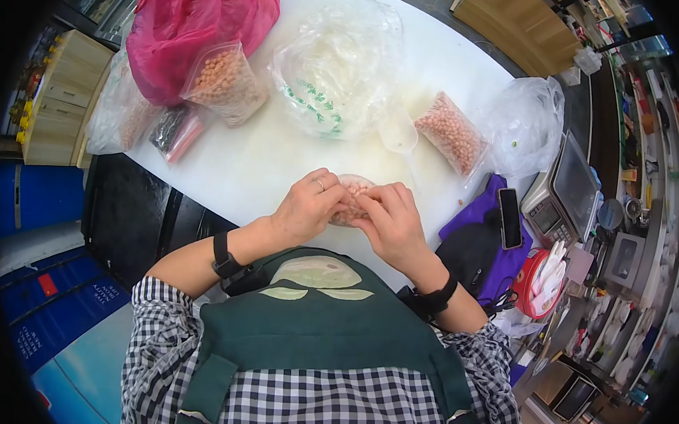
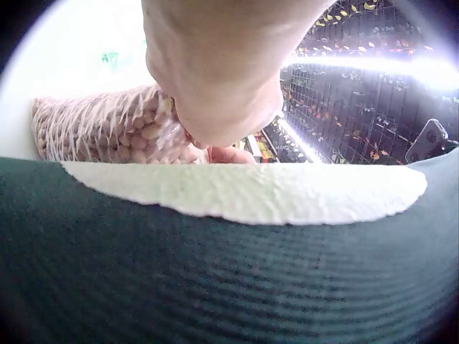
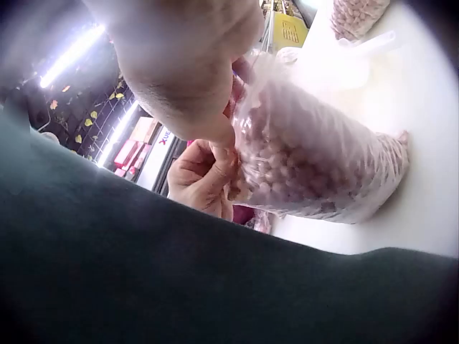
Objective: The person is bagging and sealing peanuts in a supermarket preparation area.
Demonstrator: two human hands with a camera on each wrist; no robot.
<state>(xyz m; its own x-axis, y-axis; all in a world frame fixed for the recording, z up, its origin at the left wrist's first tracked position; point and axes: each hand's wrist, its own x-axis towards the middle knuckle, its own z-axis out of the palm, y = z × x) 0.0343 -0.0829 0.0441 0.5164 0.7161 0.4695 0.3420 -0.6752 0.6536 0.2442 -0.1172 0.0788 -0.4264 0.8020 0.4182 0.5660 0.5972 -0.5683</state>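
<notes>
A clear plastic bag of pink peanuts (image 1: 354, 188) stands near the front edge of the white table, between the two hands. Its upper edge is pinched by the left hand (image 1: 303, 205) on one side and by the right hand (image 1: 393, 221) on the other, fingertips close together. Seen from the right wrist, the bag (image 3: 308, 161) is plump and upright on the table, with the left thumb and fingers at its top edge. In the left wrist view, the wrist and palm hide most of the fingers, and the apron covers the lower half.
Further back lie a crumpled clear bag (image 1: 339, 66), a white scoop (image 1: 399, 133) and another bag of peanuts (image 1: 453, 133). A pink plastic bag (image 1: 203, 32) and a bag of orange-brown kernels (image 1: 225, 79) stand at left. A scale (image 1: 559, 197) and a phone (image 1: 509, 219) are at right.
</notes>
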